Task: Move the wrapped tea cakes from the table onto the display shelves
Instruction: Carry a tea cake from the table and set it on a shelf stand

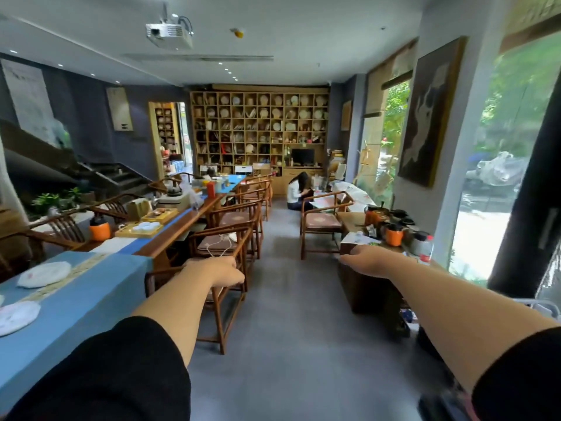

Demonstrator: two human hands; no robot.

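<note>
Two white paper-wrapped tea cakes lie on the blue-clothed table point(76, 305) at the left: one point(44, 274) further along, another point(16, 316) near the left edge. Both my arms stretch forward over the aisle. My left hand point(223, 271) is seen from behind with fingers curled under, holding nothing I can see. My right hand point(362, 259) is likewise turned away, fingers curled, with nothing visible in it. The wooden grid of display shelves point(261, 126) fills the far wall, stocked with round cakes and jars.
Wooden armchairs point(230, 238) line the long table's right side. A low dark table point(370, 287) with orange pots stands on the right near another chair point(321, 220). A person point(299, 191) sits on the floor near the shelves. Grey floor runs down the middle.
</note>
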